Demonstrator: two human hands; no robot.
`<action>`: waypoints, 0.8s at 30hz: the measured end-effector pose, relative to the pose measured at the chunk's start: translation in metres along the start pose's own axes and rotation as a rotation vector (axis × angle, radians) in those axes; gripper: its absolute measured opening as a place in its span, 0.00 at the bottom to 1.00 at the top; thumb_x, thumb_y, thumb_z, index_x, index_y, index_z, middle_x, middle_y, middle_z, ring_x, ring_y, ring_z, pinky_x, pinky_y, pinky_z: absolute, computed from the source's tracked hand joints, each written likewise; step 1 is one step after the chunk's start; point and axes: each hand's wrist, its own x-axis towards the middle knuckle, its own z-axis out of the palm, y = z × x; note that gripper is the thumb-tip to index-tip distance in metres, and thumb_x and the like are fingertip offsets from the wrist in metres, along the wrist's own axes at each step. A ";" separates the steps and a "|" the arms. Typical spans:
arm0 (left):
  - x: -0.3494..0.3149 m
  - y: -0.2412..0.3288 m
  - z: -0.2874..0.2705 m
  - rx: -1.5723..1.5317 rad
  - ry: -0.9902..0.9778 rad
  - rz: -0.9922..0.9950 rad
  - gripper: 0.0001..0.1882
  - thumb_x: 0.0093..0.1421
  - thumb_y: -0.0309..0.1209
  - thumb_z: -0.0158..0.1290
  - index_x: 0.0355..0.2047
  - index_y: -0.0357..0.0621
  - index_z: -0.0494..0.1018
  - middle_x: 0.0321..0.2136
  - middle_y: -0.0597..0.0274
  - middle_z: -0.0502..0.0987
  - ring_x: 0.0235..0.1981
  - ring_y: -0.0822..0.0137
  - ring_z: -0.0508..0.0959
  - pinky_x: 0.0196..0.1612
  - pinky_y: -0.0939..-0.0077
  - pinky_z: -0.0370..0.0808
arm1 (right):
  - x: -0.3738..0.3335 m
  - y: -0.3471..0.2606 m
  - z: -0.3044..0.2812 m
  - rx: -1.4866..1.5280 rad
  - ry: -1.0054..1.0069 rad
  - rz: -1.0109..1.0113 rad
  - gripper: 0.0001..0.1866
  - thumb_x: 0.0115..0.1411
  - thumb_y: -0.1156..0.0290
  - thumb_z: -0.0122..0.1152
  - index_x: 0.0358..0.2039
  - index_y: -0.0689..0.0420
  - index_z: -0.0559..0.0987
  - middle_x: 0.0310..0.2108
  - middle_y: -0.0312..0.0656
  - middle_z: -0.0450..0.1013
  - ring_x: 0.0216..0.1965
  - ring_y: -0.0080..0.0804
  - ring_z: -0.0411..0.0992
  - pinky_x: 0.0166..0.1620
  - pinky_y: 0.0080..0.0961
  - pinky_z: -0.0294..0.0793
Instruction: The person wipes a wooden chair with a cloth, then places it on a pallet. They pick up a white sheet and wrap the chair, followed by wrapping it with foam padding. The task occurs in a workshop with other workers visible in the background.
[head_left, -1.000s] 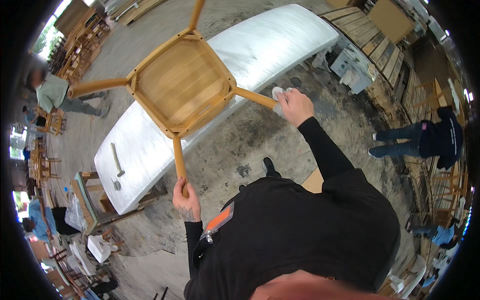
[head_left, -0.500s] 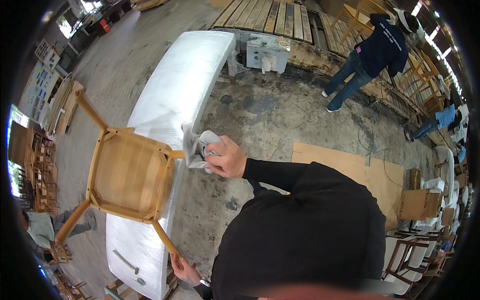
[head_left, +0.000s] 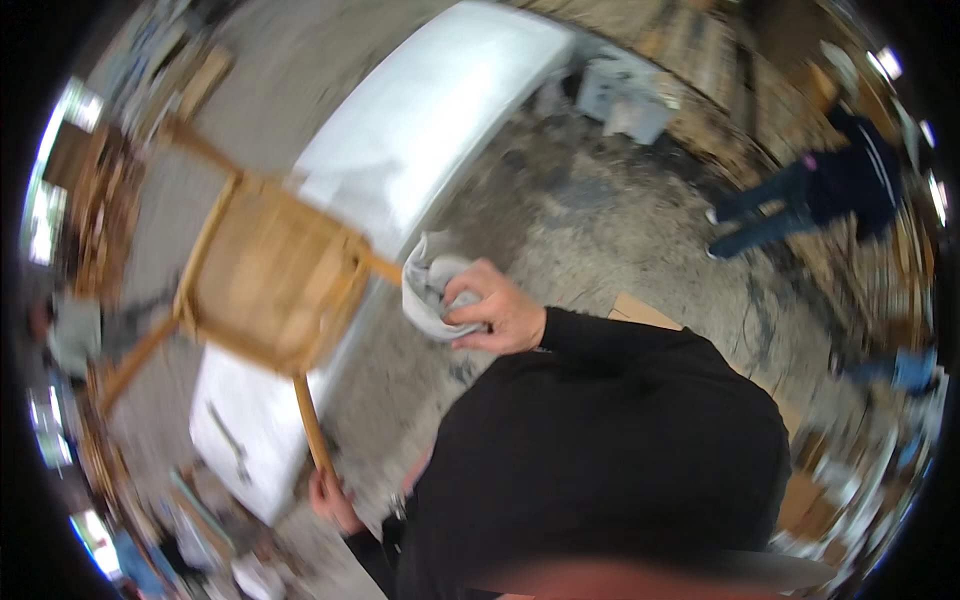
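Note:
A light wooden chair or stool frame (head_left: 275,275), its four legs splayed, is tilted with its underside toward me over a long white-wrapped padded surface (head_left: 400,150). My left hand (head_left: 335,502) is closed round the end of the lower leg (head_left: 312,430). In my right hand (head_left: 500,310) is a bunched grey-white cloth (head_left: 425,300), pressed at the end of the leg on the right (head_left: 385,267). The cloth covers that leg's tip. Some small tool-like pieces (head_left: 228,435), blurred, lie on the white surface's near end.
A person in dark clothing (head_left: 850,175) stands at the upper right by wooden pallets (head_left: 690,60). Near the pallets is a pale box (head_left: 625,100). Another person (head_left: 80,325) is at the far left. Cardboard (head_left: 645,312) lies on the concrete floor behind my right arm.
The whole view has turned and blurred with my head's movement. My right hand still has the cloth at the leg's end, and my left hand still grips the lower leg.

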 end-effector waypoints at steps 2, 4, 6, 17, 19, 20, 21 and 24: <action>-0.008 0.012 0.007 -0.086 0.020 -0.053 0.18 0.64 0.33 0.53 0.53 0.44 0.73 0.44 0.61 0.77 0.21 0.69 0.79 0.18 0.81 0.72 | 0.001 0.016 0.006 -0.035 -0.043 -0.006 0.11 0.56 0.62 0.65 0.34 0.55 0.80 0.40 0.42 0.70 0.41 0.46 0.69 0.46 0.38 0.69; -0.011 0.028 0.013 -0.057 0.011 -0.017 0.18 0.65 0.30 0.52 0.55 0.42 0.72 0.39 0.58 0.79 0.11 0.71 0.73 0.14 0.82 0.70 | 0.018 0.051 0.026 0.157 -0.057 0.220 0.13 0.58 0.60 0.63 0.34 0.57 0.80 0.37 0.44 0.72 0.39 0.47 0.71 0.44 0.40 0.70; -0.014 0.039 0.018 0.016 0.108 -0.125 0.21 0.64 0.30 0.53 0.57 0.41 0.69 0.29 0.60 0.77 0.11 0.73 0.71 0.12 0.79 0.72 | 0.042 0.090 0.047 0.226 -0.166 0.519 0.14 0.62 0.62 0.58 0.35 0.61 0.80 0.34 0.47 0.74 0.37 0.45 0.73 0.43 0.37 0.71; -0.015 0.050 0.017 0.299 0.118 -0.274 0.22 0.62 0.37 0.55 0.52 0.36 0.73 0.24 0.65 0.74 0.20 0.76 0.74 0.14 0.77 0.75 | 0.189 0.142 0.112 -0.087 0.175 0.012 0.13 0.56 0.67 0.65 0.37 0.63 0.80 0.43 0.43 0.72 0.46 0.42 0.71 0.47 0.31 0.72; -0.017 0.051 0.017 0.289 0.116 -0.281 0.22 0.62 0.37 0.54 0.53 0.36 0.73 0.23 0.65 0.73 0.19 0.75 0.73 0.13 0.77 0.74 | 0.231 0.144 0.159 -0.170 0.133 -0.248 0.12 0.56 0.67 0.63 0.38 0.59 0.80 0.43 0.41 0.73 0.47 0.41 0.71 0.47 0.33 0.73; -0.018 0.052 0.016 0.279 0.107 -0.290 0.22 0.63 0.37 0.54 0.53 0.35 0.72 0.23 0.65 0.73 0.19 0.75 0.73 0.13 0.78 0.74 | 0.245 0.145 0.184 -0.326 0.009 -0.291 0.11 0.57 0.66 0.61 0.38 0.57 0.81 0.44 0.40 0.73 0.47 0.41 0.70 0.48 0.35 0.72; -0.018 0.052 0.016 0.290 0.091 -0.274 0.22 0.63 0.37 0.54 0.53 0.36 0.72 0.23 0.65 0.73 0.18 0.75 0.73 0.13 0.78 0.73 | 0.252 0.146 0.206 -0.485 -0.116 -0.337 0.11 0.59 0.65 0.59 0.39 0.55 0.82 0.44 0.39 0.73 0.47 0.41 0.70 0.48 0.36 0.71; -0.020 0.054 0.014 0.338 0.055 -0.197 0.23 0.63 0.37 0.54 0.54 0.35 0.71 0.22 0.62 0.74 0.15 0.74 0.72 0.16 0.75 0.73 | 0.225 0.150 0.256 -0.893 -0.780 -0.202 0.13 0.61 0.66 0.51 0.38 0.50 0.84 0.43 0.36 0.74 0.47 0.39 0.70 0.52 0.39 0.66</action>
